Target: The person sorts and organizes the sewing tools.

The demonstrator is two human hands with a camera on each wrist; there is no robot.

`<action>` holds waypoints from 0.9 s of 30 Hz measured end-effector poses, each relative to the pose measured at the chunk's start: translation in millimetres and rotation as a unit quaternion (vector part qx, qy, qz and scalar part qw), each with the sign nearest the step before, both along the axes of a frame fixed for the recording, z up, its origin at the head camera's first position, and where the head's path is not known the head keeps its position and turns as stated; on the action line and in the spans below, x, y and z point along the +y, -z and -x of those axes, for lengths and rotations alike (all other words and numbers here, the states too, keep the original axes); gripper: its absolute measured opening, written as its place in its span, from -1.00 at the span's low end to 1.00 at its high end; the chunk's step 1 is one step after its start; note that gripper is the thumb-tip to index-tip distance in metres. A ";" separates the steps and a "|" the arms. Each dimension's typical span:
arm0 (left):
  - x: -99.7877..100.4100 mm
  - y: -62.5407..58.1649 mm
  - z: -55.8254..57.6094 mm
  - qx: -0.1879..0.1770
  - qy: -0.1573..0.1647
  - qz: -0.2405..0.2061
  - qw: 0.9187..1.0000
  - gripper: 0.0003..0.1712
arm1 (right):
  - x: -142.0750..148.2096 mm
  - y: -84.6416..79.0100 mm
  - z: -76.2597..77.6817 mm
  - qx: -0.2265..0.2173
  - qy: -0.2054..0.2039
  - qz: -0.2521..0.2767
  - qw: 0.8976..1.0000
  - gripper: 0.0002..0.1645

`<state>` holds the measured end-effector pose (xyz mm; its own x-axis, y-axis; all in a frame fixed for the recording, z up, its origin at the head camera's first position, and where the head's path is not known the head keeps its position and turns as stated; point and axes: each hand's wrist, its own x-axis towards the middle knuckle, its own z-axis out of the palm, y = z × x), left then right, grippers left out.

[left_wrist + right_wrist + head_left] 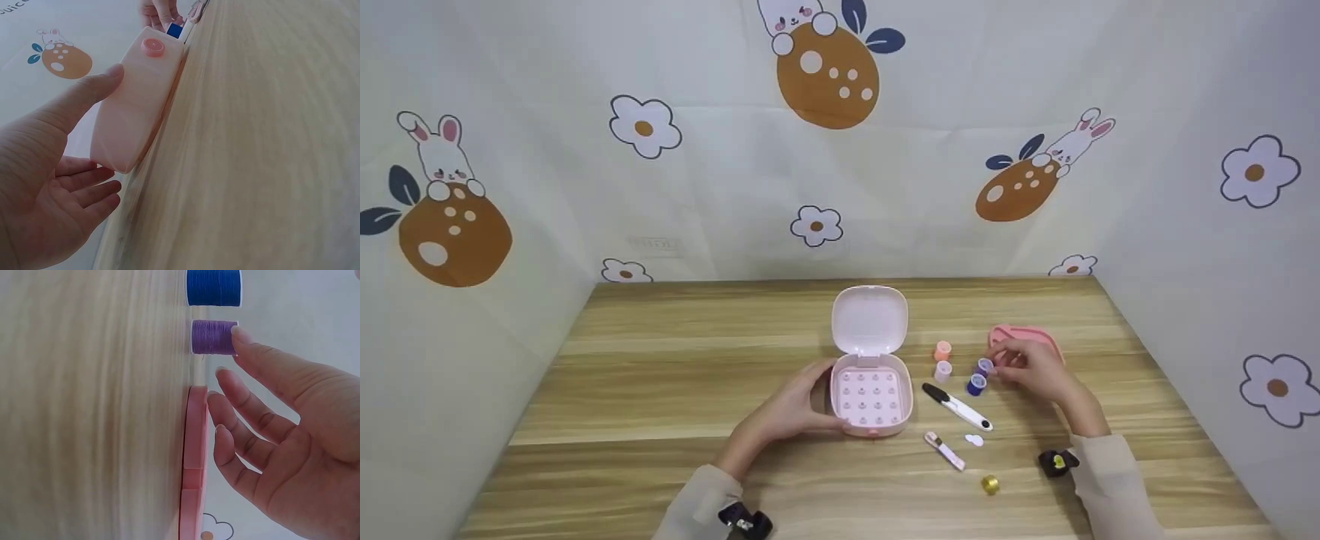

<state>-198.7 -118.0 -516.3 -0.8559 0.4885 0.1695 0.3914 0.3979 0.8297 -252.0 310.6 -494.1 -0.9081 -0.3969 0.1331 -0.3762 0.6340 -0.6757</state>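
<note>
An open pink box (872, 429) with a raised lid and rows of small pegs inside stands at mid-table. My left hand (791, 405) grips its left side, thumb along the front and fingers toward the back. In the left wrist view that thumb lies on the box's front wall (129, 112), near a round pink clasp (153, 47). To the right, my right hand (1035, 367) pinches a purple thread spool (212, 337), thumb on its upper end; the index finger is hidden in the right wrist view. A blue thread spool (976, 385) stands beside the purple one.
Orange (943, 350) and pale pink (943, 371) spools stand right of the box. Nearer lie a white tool with a black end (960, 409), a slim pink tool (944, 451), a white cloud-shaped piece (973, 440) and a gold cylinder (990, 484). Behind my right hand is a pink tray-like piece (1027, 334).
</note>
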 end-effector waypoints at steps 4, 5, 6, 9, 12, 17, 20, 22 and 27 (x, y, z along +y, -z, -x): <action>-0.1 0.4 0.0 0.000 -0.004 0.006 1.000 0.13 | -0.4 -0.2 -0.8 -0.005 0.000 0.002 1.000 -0.76; 0.0 0.4 0.1 -0.001 -0.004 0.006 1.000 0.13 | -0.5 -0.4 -0.8 -0.007 0.002 0.002 1.000 -0.76; -0.1 0.5 0.2 -0.003 -0.005 0.007 1.000 0.13 | -0.8 -0.7 -0.9 -0.009 0.002 0.002 1.000 -0.76; -0.2 -0.1 -0.7 -0.005 -0.007 0.011 1.000 0.13 | -1.1 -1.1 -0.5 -0.015 0.006 0.002 1.000 -0.78; -0.5 -1.0 -1.8 -0.008 -0.008 0.015 1.000 0.13 | -0.9 -0.9 0.0 -0.016 0.009 0.004 1.000 -0.79; -0.2 -1.5 -2.0 -0.008 -0.009 0.021 1.000 0.13 | 1.0 -0.5 0.9 -0.004 0.005 0.012 1.000 -0.80; -0.4 -1.1 -1.5 -0.006 -0.009 0.023 1.000 0.13 | 1.3 -1.3 0.7 0.010 0.005 0.016 1.000 -0.83; -0.6 -0.8 -1.3 -0.006 -0.009 0.018 1.000 0.13 | 1.0 -2.4 0.3 0.021 0.005 0.018 1.000 -0.84; -0.5 0.2 -0.8 0.001 -0.008 0.006 1.000 0.13 | 0.3 -6.5 -1.2 0.036 0.013 0.020 0.999 -0.86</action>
